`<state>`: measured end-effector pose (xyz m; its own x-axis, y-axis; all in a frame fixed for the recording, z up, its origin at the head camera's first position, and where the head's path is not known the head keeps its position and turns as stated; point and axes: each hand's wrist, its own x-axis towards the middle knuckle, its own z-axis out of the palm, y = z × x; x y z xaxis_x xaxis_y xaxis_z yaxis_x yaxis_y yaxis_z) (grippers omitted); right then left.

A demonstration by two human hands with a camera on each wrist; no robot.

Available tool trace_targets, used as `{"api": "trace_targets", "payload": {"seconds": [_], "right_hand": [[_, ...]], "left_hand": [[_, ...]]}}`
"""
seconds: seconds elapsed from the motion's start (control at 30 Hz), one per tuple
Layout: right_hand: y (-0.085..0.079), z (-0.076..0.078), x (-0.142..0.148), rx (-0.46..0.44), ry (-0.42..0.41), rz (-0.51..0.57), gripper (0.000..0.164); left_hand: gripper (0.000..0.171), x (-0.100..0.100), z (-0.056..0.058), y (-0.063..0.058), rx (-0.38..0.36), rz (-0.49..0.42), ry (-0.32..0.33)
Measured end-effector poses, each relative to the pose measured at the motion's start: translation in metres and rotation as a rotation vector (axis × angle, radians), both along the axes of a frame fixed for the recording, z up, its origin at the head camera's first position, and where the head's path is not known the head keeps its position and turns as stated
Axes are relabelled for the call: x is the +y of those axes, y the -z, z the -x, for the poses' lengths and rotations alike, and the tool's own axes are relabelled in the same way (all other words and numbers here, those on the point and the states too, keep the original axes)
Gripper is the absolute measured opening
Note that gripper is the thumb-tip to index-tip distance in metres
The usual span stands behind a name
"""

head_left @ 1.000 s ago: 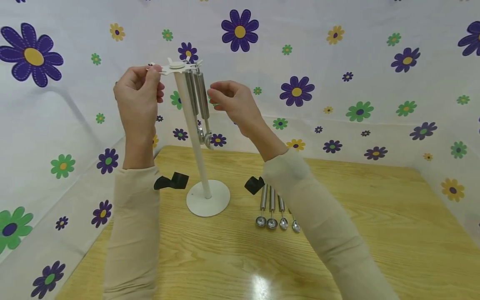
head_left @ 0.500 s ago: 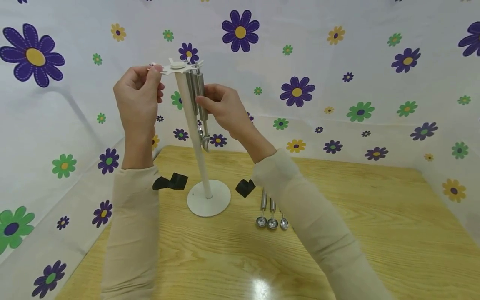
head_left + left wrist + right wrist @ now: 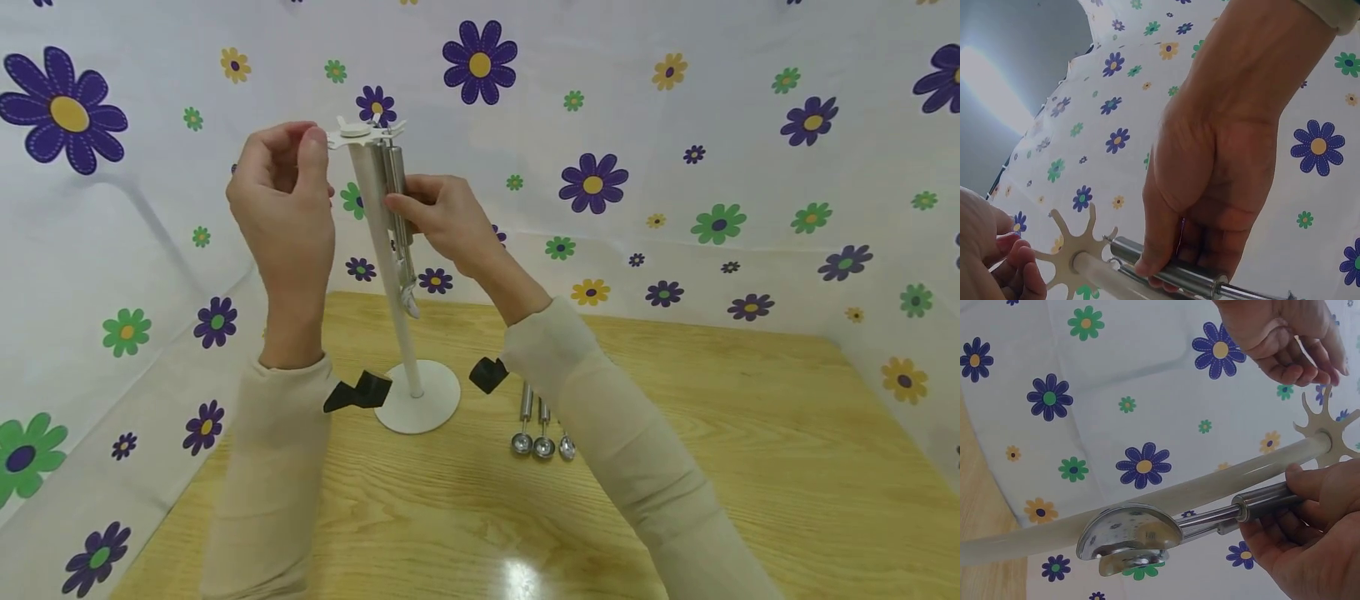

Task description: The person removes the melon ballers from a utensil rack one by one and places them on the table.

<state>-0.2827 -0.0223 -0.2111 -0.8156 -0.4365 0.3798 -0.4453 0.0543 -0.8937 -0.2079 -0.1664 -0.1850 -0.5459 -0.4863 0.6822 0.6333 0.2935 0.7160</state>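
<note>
A white rack stand point(image 3: 403, 333) with a star of hooks point(image 3: 356, 137) on top stands on the table. Metal measuring spoons hang from its right side by their tubular handles. My right hand point(image 3: 453, 218) pinches the handle of one measuring spoon point(image 3: 1266, 501) between thumb and fingers. Its round bowl point(image 3: 1132, 534) overlaps a smaller spoon bowl point(image 3: 1129, 561) in the right wrist view. My left hand point(image 3: 283, 200) is beside the left hooks, fingers loosely bent and holding nothing visible; its fingertips are very near one hook tip, contact unclear.
Several more metal spoons point(image 3: 544, 446) lie in a row on the wooden table point(image 3: 450, 517), partly behind my right sleeve point(image 3: 600, 375). The stand's round base point(image 3: 435, 412) sits left of them. A flower-patterned cloth point(image 3: 675, 167) surrounds the table at the back and sides.
My right hand has come left to the hanging spoons and taken hold of a handle, turning the bowls slightly. My left hand has come off the hook it held and shifted slightly right and nearer.
</note>
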Motion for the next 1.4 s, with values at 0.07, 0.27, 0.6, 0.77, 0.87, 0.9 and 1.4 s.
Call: {"api": "trace_targets", "payload": {"seconds": [0.07, 0.27, 0.6, 0.77, 0.87, 0.9, 1.4], "right_hand": [[-0.001, 0.000, 0.000, 0.000, 0.004, -0.008, 0.036], [-0.003, 0.000, 0.000, 0.016, 0.002, -0.002, 0.036], [-0.004, -0.001, -0.002, 0.033, 0.009, 0.005, 0.035], [-0.003, -0.002, -0.003, 0.033, 0.018, 0.001, 0.035], [-0.002, -0.003, -0.002, 0.035, 0.007, -0.006, 0.035], [-0.002, -0.003, -0.001, 0.035, 0.005, -0.015, 0.035], [-0.013, -0.014, 0.050, 0.086, 0.043, -0.214, 0.018]], "left_hand": [[0.020, 0.006, -0.003, 0.000, 0.007, 0.036, -0.010], [0.022, 0.018, -0.004, 0.001, 0.008, 0.114, -0.032], [0.022, 0.027, 0.005, 0.001, 0.019, 0.181, -0.143], [0.028, 0.027, 0.009, 0.001, -0.006, 0.217, -0.237], [0.030, 0.028, 0.009, 0.002, -0.019, 0.240, -0.290], [0.030, 0.028, 0.009, 0.003, -0.022, 0.246, -0.303], [0.025, 0.014, 0.015, 0.002, -0.041, 0.166, -0.203]]}}
